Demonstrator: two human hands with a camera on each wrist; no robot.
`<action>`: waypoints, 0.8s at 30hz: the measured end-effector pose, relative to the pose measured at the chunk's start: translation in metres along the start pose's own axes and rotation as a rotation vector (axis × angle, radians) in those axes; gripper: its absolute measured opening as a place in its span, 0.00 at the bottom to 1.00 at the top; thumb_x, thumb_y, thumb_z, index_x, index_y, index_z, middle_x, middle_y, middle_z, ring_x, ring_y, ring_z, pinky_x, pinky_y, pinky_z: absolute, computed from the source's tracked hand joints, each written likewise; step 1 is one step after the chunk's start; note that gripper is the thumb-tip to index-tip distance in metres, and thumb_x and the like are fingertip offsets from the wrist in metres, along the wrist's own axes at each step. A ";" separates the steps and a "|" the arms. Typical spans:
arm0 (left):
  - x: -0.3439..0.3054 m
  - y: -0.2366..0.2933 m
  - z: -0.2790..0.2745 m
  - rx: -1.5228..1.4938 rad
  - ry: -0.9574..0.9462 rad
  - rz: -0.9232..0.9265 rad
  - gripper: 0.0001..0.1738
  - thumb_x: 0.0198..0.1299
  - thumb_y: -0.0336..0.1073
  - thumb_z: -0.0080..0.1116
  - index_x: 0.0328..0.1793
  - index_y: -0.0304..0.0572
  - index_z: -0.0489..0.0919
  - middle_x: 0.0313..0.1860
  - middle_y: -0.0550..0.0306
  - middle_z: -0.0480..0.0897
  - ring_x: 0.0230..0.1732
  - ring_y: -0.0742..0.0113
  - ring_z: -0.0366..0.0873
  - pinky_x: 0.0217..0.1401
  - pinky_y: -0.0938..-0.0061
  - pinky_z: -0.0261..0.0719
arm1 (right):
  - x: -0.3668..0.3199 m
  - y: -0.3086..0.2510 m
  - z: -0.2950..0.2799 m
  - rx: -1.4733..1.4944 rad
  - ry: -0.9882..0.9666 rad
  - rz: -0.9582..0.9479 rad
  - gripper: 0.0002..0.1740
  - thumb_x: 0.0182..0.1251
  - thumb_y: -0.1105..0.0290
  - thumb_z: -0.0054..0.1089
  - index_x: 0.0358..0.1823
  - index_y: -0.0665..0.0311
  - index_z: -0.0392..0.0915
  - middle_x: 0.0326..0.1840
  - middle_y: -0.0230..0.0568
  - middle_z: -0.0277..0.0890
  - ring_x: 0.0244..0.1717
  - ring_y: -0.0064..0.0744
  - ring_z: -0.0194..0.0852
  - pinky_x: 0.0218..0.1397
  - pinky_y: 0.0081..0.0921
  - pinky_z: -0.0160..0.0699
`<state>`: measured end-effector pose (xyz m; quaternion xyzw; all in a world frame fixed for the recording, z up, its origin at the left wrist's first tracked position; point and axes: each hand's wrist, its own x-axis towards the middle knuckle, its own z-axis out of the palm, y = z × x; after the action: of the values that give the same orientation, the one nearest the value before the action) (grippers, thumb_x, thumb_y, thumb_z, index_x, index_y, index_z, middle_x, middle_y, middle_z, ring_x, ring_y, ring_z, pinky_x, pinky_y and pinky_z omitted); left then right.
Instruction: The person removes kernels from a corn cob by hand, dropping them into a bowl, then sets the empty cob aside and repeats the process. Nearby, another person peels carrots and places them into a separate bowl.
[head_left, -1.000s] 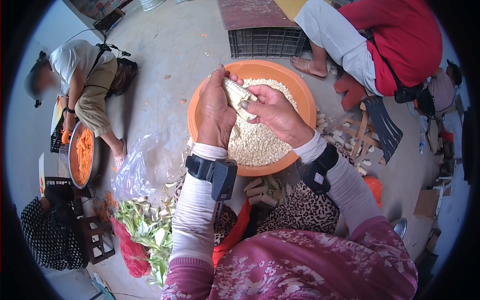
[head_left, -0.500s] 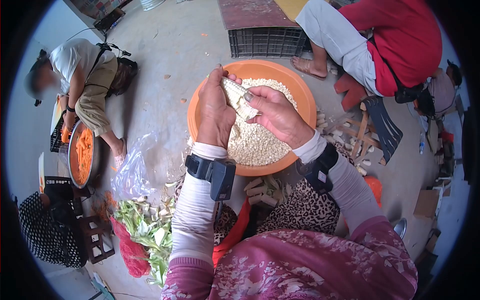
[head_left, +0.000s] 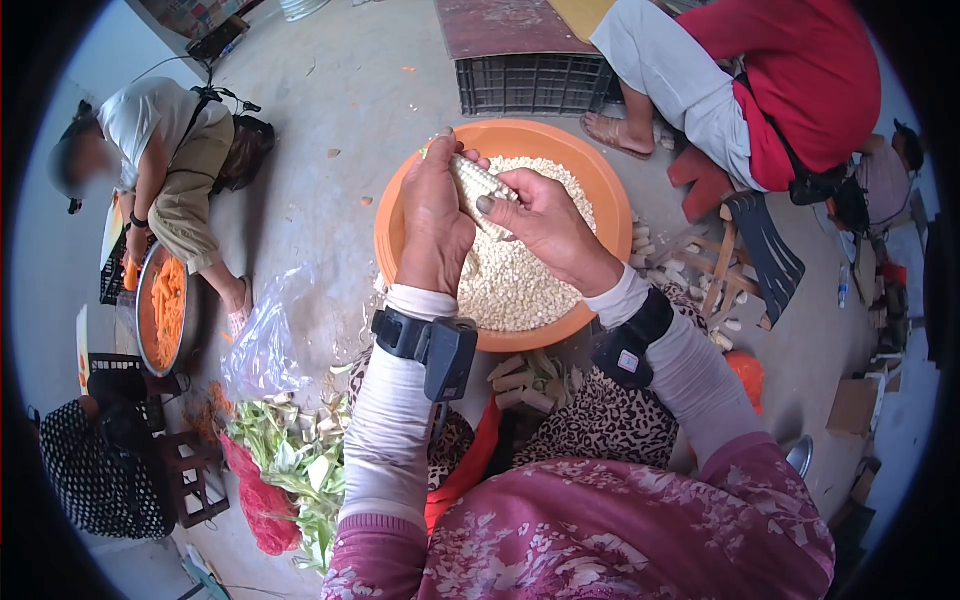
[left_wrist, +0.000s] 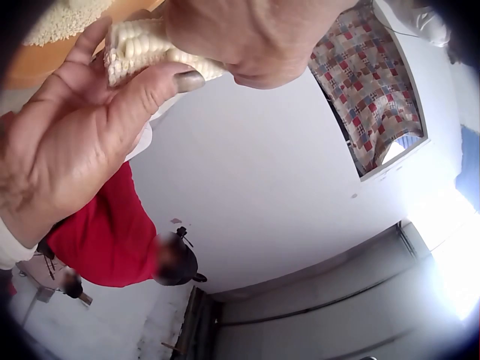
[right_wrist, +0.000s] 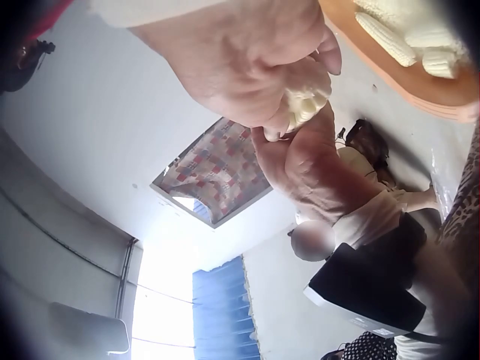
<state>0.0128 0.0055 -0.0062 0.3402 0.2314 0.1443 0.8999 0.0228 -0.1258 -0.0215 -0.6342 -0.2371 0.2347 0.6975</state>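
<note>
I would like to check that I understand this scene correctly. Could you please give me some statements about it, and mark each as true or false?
1. The left hand grips a corn cob. True.
2. The right hand holds a spoon. False: it holds the same cob.
3. Loose corn kernels lie in the large basin. True.
4. This basin is blue. False: it is orange.
5. The clear plastic bag is inside the basin. False: it is on the floor.

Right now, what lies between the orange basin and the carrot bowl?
Someone's foot, a clear plastic bag and grey floor; head view shows it.
</note>
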 end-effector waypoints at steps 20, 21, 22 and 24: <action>0.004 0.000 -0.004 -0.011 -0.007 -0.011 0.12 0.63 0.39 0.53 0.38 0.36 0.70 0.28 0.53 0.75 0.30 0.64 0.75 0.34 0.72 0.77 | 0.004 -0.002 -0.004 -0.384 0.148 -0.230 0.15 0.64 0.67 0.51 0.46 0.72 0.72 0.33 0.52 0.77 0.34 0.38 0.78 0.38 0.29 0.73; 0.006 -0.001 -0.005 0.005 -0.012 0.001 0.12 0.63 0.39 0.53 0.38 0.36 0.70 0.28 0.53 0.75 0.30 0.64 0.75 0.34 0.72 0.77 | 0.006 0.000 -0.005 -0.379 0.134 -0.271 0.15 0.63 0.68 0.52 0.46 0.72 0.72 0.33 0.52 0.77 0.34 0.38 0.78 0.38 0.29 0.73; 0.007 -0.002 -0.006 0.020 -0.018 0.013 0.12 0.63 0.39 0.53 0.38 0.36 0.70 0.28 0.53 0.75 0.30 0.64 0.75 0.34 0.72 0.77 | 0.005 0.001 -0.007 -0.379 0.135 -0.271 0.15 0.63 0.68 0.52 0.46 0.72 0.72 0.33 0.52 0.77 0.34 0.38 0.78 0.38 0.29 0.73; 0.004 -0.002 -0.003 0.055 -0.009 0.036 0.12 0.62 0.39 0.53 0.38 0.36 0.71 0.28 0.53 0.75 0.29 0.64 0.75 0.33 0.72 0.77 | 0.002 -0.006 -0.006 -0.419 0.076 -0.195 0.13 0.59 0.72 0.53 0.43 0.72 0.72 0.33 0.53 0.76 0.33 0.42 0.78 0.36 0.31 0.73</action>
<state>0.0146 0.0071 -0.0107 0.3697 0.2250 0.1525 0.8885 0.0281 -0.1297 -0.0155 -0.7475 -0.3142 0.0878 0.5786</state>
